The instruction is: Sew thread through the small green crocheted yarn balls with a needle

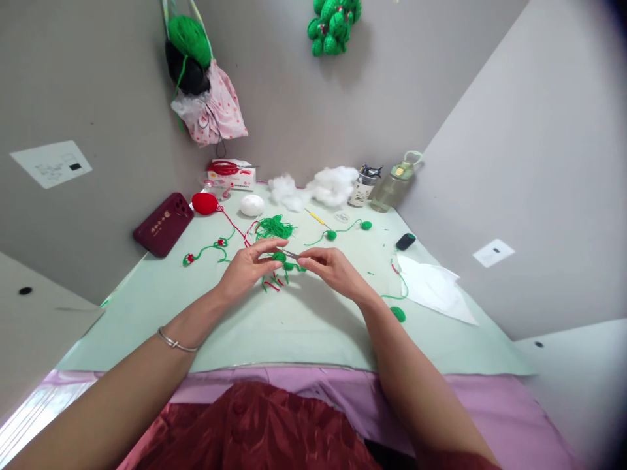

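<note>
Over the middle of the table, my left hand [252,264] pinches a small round green crochet piece [279,257] between thumb and fingers. My right hand [333,266] grips a thin grey metal tool [290,253]; its tip reaches the green piece, and its exact kind is too small to make out. More green crochet hangs just below my fingertips. Under the hands lie short red and green yarn snips [274,284]. Just beyond them sits a loose heap of green yarn [275,227], with red and white strands at its left.
Around lie a red yarn ball [204,203], a white ball [251,205], stuffing [333,186], a yellow-handled crochet hook [317,217], small green balls [332,235] and a dark red phone [164,225]. Red scissors [224,168] rest on a box. A bottle [392,189] stands back right.
</note>
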A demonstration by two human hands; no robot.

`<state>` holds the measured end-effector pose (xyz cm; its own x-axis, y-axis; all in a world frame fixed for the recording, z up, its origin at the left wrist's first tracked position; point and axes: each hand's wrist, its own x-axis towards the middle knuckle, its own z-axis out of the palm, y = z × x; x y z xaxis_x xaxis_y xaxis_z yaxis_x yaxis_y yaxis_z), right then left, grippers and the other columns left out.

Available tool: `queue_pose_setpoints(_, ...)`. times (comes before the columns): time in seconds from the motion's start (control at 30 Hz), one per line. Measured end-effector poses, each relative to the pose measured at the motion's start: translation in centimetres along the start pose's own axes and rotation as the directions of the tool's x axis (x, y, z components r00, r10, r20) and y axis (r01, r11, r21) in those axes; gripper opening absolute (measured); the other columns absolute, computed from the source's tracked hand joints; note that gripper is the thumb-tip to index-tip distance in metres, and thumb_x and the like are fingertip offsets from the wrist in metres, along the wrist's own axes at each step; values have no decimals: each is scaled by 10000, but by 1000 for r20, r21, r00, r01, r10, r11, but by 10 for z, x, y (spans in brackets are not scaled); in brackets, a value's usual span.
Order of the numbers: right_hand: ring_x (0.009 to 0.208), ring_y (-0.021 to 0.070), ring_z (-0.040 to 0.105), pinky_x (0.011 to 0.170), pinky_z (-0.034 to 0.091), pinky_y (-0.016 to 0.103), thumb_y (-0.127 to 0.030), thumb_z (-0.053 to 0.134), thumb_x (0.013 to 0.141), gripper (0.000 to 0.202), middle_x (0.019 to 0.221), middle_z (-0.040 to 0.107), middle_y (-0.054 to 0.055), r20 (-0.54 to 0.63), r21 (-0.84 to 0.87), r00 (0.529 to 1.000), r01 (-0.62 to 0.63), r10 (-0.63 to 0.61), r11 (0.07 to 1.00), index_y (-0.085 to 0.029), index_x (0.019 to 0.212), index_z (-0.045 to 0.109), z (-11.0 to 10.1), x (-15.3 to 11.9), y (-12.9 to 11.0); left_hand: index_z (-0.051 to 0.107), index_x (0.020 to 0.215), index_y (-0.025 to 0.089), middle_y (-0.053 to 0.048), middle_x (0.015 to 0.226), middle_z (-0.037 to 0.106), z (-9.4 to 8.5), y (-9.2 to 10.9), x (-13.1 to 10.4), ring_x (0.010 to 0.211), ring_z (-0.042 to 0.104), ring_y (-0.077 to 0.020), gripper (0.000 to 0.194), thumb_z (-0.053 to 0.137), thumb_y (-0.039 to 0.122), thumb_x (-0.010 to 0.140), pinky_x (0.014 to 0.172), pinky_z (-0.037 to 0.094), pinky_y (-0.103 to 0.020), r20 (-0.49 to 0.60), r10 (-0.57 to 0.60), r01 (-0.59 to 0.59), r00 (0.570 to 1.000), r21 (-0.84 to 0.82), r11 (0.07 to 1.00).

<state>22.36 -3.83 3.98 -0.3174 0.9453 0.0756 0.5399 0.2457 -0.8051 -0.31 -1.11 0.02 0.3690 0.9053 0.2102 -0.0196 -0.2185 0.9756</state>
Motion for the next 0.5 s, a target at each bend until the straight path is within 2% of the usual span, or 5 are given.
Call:
queue_pose_setpoints(0.17,603,99,336,571,257,260,-490,597,899,379,639,475,-28,-20,4,1000,5,-5,1000,-138,865,735,5,1,1,707,1261,223,-90,1377,599,0,-2,0,1199,573,-251,479,762,296,791,1002,525,-391,13,8,-8,1000,-18,1000)
queue_pose_setpoints(0.3,603,99,339,571,261,259,-491,639,865,370,626,459,-38,-45,14,999,-27,28,1000,-134,897,731,3,1,-3,705,1268,232,-90,1381,598,-1,-6,1,1202,574,-253,484,771,298,792,1022,517,-412,14,21,-20,1000,-32,999)
queue_pose_setpoints(0.5,600,98,330,571,251,264,-478,615,890,358,619,449,-39,-33,-20,999,-21,20,1000,-144,858,738,3,1,-4,722,1246,240,-86,1373,604,1,-5,1,1187,584,-255,478,789,295,776,1015,525,-421,17,25,-24,1000,-55,998)
